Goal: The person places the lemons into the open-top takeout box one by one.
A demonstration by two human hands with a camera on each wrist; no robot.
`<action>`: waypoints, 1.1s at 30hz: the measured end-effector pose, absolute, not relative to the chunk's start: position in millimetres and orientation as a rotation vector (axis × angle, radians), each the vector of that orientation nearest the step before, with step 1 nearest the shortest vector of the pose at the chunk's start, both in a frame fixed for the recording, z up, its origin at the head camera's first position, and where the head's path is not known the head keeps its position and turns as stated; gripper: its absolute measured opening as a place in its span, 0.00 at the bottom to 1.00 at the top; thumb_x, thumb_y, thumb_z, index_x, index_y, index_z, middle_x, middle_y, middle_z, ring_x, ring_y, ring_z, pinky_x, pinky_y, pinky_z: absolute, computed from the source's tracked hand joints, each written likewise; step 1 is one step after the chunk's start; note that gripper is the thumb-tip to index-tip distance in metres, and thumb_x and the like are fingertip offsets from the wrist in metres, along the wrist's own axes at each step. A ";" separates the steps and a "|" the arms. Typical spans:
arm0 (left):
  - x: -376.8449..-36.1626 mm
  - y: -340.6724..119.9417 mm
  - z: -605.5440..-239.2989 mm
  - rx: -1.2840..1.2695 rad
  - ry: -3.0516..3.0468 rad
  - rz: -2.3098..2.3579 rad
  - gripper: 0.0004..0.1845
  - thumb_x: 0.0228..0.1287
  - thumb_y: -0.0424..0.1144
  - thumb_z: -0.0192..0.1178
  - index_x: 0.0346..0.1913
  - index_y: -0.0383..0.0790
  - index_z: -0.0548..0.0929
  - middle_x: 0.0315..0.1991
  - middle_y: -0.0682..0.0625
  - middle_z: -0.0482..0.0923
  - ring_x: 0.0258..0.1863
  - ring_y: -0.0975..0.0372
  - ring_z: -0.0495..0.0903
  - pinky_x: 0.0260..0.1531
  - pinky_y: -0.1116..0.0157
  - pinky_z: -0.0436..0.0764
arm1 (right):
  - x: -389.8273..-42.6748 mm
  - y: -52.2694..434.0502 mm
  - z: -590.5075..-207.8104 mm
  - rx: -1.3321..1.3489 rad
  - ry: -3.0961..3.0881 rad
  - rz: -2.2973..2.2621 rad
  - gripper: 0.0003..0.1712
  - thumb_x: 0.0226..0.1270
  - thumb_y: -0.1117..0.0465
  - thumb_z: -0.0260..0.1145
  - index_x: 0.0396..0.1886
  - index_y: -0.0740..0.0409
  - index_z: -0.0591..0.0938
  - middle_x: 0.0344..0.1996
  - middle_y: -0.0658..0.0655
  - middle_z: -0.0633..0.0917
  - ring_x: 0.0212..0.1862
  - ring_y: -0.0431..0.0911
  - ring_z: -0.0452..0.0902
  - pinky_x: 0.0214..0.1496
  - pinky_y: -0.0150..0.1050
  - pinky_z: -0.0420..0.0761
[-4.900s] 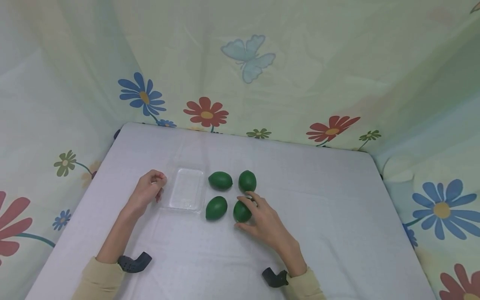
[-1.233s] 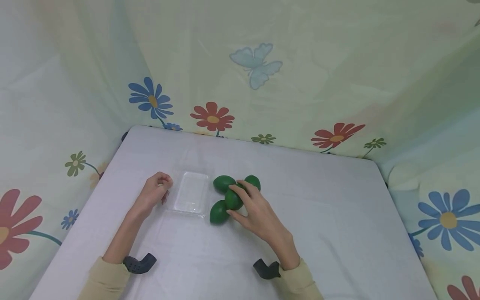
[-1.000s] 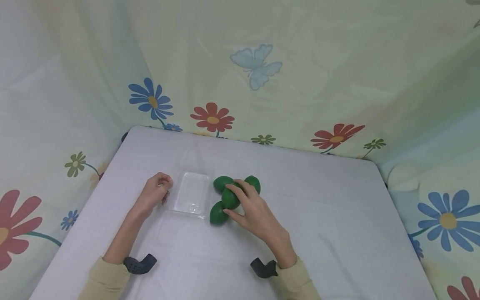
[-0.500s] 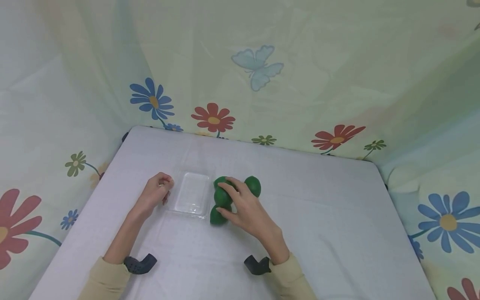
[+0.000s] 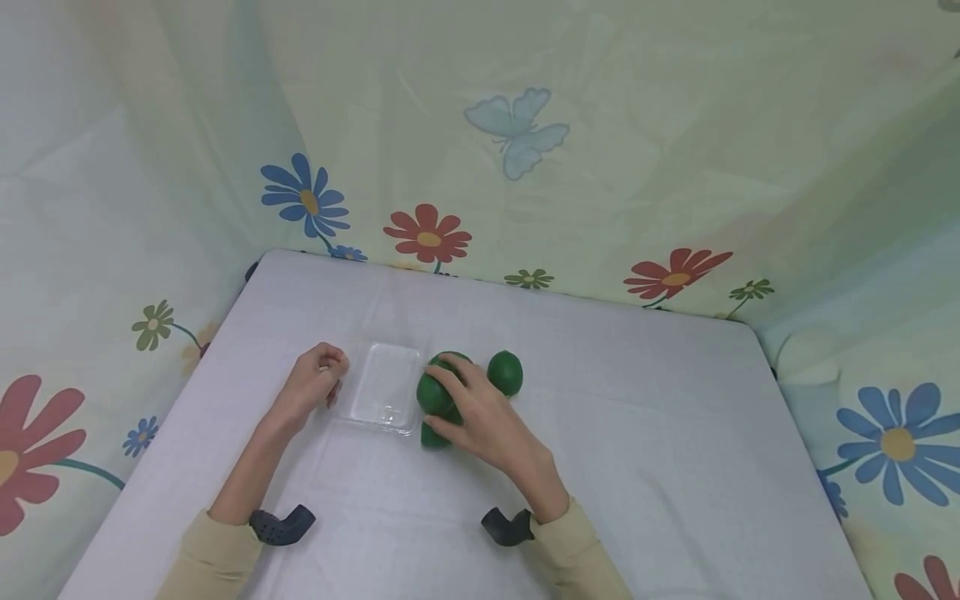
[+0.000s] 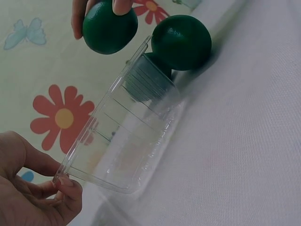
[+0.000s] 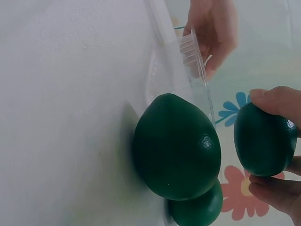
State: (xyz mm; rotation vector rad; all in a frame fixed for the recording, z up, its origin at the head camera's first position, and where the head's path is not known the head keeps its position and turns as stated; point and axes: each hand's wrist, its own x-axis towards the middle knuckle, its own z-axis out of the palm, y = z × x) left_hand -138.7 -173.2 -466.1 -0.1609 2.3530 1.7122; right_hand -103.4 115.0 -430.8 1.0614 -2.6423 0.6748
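My R grip [image 5: 480, 414], fingers half curled, is pinching one lime [image 5: 432, 395] up off the bench [image 5: 637, 467], w/ the box [image 5: 386, 382] lying just L of it. My L grip [image 5: 309, 381] is pinching the box's L rim.

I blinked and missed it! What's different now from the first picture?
The right hand lifted one green fruit and carried it left, toward the clear tray. The left hand stayed at the tray, and the other three fruits stayed put.
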 end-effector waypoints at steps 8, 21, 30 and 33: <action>-139.6 -172.7 -467.7 -0.163 2.367 1.701 0.16 0.78 0.35 0.50 0.59 0.25 0.70 0.41 0.40 0.74 0.24 0.64 0.71 0.21 0.68 0.75 | -106.4 107.8 -434.7 1.092 -2.651 0.667 0.37 0.63 0.52 0.78 0.68 0.54 0.74 0.67 0.63 0.74 0.64 0.54 0.78 0.61 0.44 0.83; -139.9 -171.5 -468.9 -0.181 2.372 1.701 0.16 0.78 0.35 0.51 0.59 0.26 0.71 0.42 0.39 0.75 0.25 0.63 0.71 0.21 0.68 0.75 | -113.5 91.6 -442.4 1.153 -2.632 0.655 0.36 0.64 0.51 0.77 0.69 0.54 0.75 0.67 0.62 0.76 0.64 0.55 0.78 0.64 0.47 0.81; -139.0 -171.7 -468.1 -0.177 2.365 1.701 0.16 0.78 0.35 0.51 0.58 0.26 0.71 0.42 0.39 0.74 0.24 0.63 0.71 0.21 0.68 0.75 | -123.1 71.9 -443.3 1.228 -2.630 0.505 0.35 0.64 0.50 0.76 0.68 0.55 0.76 0.64 0.63 0.79 0.63 0.53 0.78 0.62 0.50 0.80; -138.5 -171.3 -467.9 -0.170 2.356 1.710 0.15 0.78 0.35 0.51 0.58 0.26 0.71 0.42 0.39 0.74 0.24 0.63 0.71 0.21 0.68 0.76 | -125.6 65.0 -442.1 1.248 -2.678 0.403 0.35 0.66 0.49 0.75 0.68 0.53 0.76 0.64 0.61 0.79 0.64 0.52 0.77 0.64 0.48 0.78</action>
